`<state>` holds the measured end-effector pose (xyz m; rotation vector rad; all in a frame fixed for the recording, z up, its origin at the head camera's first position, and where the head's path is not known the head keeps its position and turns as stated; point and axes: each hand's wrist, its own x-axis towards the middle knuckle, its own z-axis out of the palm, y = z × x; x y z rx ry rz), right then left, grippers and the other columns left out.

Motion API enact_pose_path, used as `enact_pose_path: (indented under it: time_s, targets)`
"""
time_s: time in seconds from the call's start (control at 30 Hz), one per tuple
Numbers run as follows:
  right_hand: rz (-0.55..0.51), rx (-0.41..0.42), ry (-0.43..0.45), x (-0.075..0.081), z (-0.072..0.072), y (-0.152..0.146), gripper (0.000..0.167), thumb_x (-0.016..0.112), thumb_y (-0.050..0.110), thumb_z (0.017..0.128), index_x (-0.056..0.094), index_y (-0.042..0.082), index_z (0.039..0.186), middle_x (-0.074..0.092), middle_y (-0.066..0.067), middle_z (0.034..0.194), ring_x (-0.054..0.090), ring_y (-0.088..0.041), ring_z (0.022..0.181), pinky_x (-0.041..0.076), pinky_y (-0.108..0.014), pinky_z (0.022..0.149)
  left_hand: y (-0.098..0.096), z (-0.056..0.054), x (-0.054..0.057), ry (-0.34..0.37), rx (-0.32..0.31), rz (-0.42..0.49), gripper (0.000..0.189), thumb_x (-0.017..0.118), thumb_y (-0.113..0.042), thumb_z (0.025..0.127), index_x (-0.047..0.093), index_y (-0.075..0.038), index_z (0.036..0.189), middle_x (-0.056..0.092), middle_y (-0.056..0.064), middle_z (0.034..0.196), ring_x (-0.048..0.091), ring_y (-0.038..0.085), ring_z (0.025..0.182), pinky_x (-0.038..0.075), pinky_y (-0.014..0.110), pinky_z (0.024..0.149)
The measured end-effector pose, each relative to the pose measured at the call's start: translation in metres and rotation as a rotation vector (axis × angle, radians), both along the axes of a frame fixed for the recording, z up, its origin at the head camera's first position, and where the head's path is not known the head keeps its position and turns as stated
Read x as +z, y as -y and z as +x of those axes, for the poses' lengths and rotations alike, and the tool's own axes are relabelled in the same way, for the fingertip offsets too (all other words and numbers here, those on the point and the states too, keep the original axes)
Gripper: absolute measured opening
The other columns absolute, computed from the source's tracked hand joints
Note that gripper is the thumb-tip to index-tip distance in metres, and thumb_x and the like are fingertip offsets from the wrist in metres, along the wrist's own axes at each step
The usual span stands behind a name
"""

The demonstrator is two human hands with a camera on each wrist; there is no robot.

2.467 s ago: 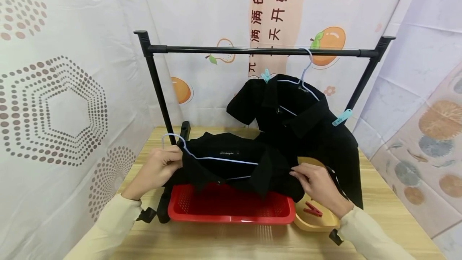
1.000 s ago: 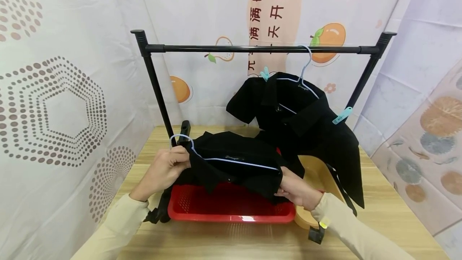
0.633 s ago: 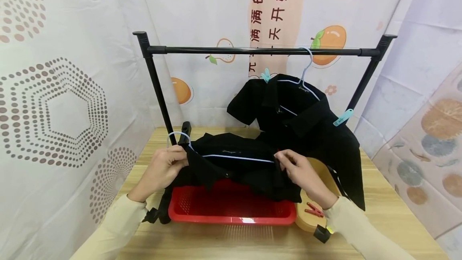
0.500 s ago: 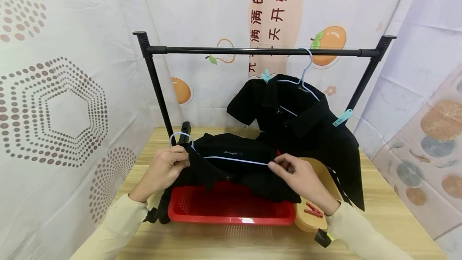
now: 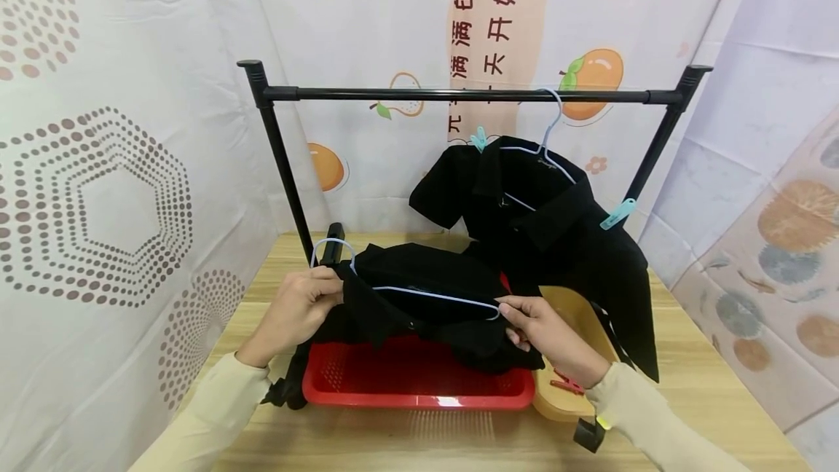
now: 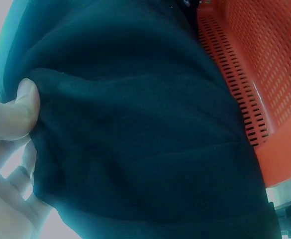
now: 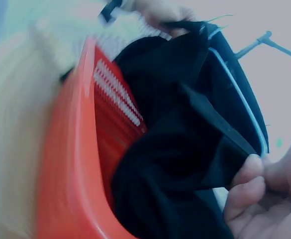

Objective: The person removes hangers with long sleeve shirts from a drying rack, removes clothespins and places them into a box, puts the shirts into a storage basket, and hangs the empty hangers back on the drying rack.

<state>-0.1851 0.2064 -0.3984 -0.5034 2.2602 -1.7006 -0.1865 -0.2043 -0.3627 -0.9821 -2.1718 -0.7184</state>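
A black collared shirt (image 5: 419,268) lies over the red basket (image 5: 419,399), with a pale blue hanger (image 5: 435,295) running through its neck opening. Beside the hanger's hook my left hand (image 5: 304,304) pinches the shirt cloth. In the left wrist view that thumb (image 6: 28,102) presses on the fabric, and the other fingers are partly behind it. My right hand (image 5: 534,326) is at the hanger's bent right end, which shows outside the collar. Seen from the right wrist, finger and thumb pinch the shirt's edge (image 7: 230,144), with the hanger end right at the fingertips.
A black rack (image 5: 419,95) stands behind. From its bar hangs another black shirt (image 5: 564,224) on a blue hanger, with teal clothespins (image 5: 618,214) on it. Right of the basket sits a yellow tray (image 5: 557,406) holding a red clothespin (image 5: 567,383).
My right hand has moved left from the shirt's right side, and touched the hanger bar on the way. The hanger has slid right, its bent end now showing. My left hand moved slightly right.
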Motion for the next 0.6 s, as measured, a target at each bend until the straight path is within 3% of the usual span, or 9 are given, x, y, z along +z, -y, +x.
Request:
enact_pose_path:
  time_s: [0.1, 0.2, 0.27, 0.33, 0.43, 0.5, 0.6]
  targets:
    - [-0.178, 0.008, 0.173, -0.008, -0.003, 0.002, 0.038, 0.046, 0.02, 0.112, 0.052, -0.007, 0.137, 0.044, -0.002, 0.069, 0.042, -0.011, 0.061, 0.037, -0.024, 0.057, 0.0, 0.0, -0.001, 0.009, 0.009, 0.003, 0.03, 0.079, 0.017, 0.071, 0.074, -0.013, 0.072, 0.061, -0.008, 0.074, 0.053, 0.003, 0.063, 0.043, 0.017, 0.058]
    - [-0.338, 0.049, 0.293, -0.014, -0.005, 0.005, 0.024, 0.045, 0.023, 0.112, 0.058, 0.002, 0.114, 0.043, 0.0, 0.071, 0.043, -0.01, 0.062, 0.035, -0.022, 0.056, 0.002, 0.0, -0.001, 0.024, 0.012, 0.011, 0.03, 0.078, 0.018, 0.071, 0.075, -0.012, 0.073, 0.062, -0.008, 0.075, 0.053, 0.004, 0.063, 0.043, 0.017, 0.059]
    - [-0.415, 0.09, 0.352, -0.018, -0.006, 0.006, 0.024, 0.044, 0.024, 0.113, 0.054, 0.008, 0.098, 0.044, 0.0, 0.074, 0.045, -0.01, 0.062, 0.036, -0.02, 0.054, 0.003, 0.001, -0.001, 0.033, 0.011, 0.021, 0.031, 0.077, 0.019, 0.071, 0.075, -0.012, 0.072, 0.062, -0.008, 0.075, 0.053, 0.003, 0.063, 0.042, 0.017, 0.059]
    - [-0.448, 0.129, 0.389, -0.02, -0.007, 0.008, 0.025, 0.042, 0.023, 0.113, 0.051, 0.01, 0.094, 0.047, -0.001, 0.078, 0.049, -0.011, 0.064, 0.037, -0.02, 0.054, 0.003, 0.0, -0.001, 0.036, 0.012, 0.033, 0.032, 0.077, 0.019, 0.071, 0.074, -0.012, 0.072, 0.062, -0.009, 0.075, 0.051, 0.003, 0.062, 0.041, 0.016, 0.058]
    - [-0.372, 0.123, 0.351, -0.021, -0.008, 0.012, 0.019, 0.045, 0.02, 0.112, 0.058, 0.006, 0.109, 0.052, -0.004, 0.084, 0.052, -0.012, 0.065, 0.039, -0.02, 0.053, 0.003, 0.0, 0.0, 0.037, 0.012, 0.036, 0.032, 0.077, 0.019, 0.071, 0.074, -0.013, 0.072, 0.061, -0.009, 0.075, 0.05, 0.003, 0.061, 0.04, 0.016, 0.058]
    - [-0.261, 0.089, 0.257, -0.02, -0.008, 0.014, 0.022, 0.05, 0.014, 0.109, 0.059, 0.001, 0.124, 0.06, -0.007, 0.093, 0.051, -0.011, 0.064, 0.04, -0.02, 0.053, 0.002, 0.0, -0.001, 0.038, 0.01, 0.026, 0.03, 0.078, 0.017, 0.071, 0.074, -0.013, 0.072, 0.061, -0.009, 0.076, 0.05, 0.004, 0.063, 0.04, 0.016, 0.059]
    - [-0.067, 0.029, 0.075, -0.016, -0.008, 0.015, 0.029, 0.058, 0.005, 0.104, 0.061, 0.0, 0.132, 0.067, -0.012, 0.104, 0.049, -0.012, 0.062, 0.042, -0.022, 0.053, 0.0, 0.0, -0.001, 0.04, 0.001, 0.017, 0.029, 0.079, 0.016, 0.072, 0.074, -0.012, 0.073, 0.062, -0.008, 0.076, 0.052, 0.005, 0.065, 0.041, 0.016, 0.06]
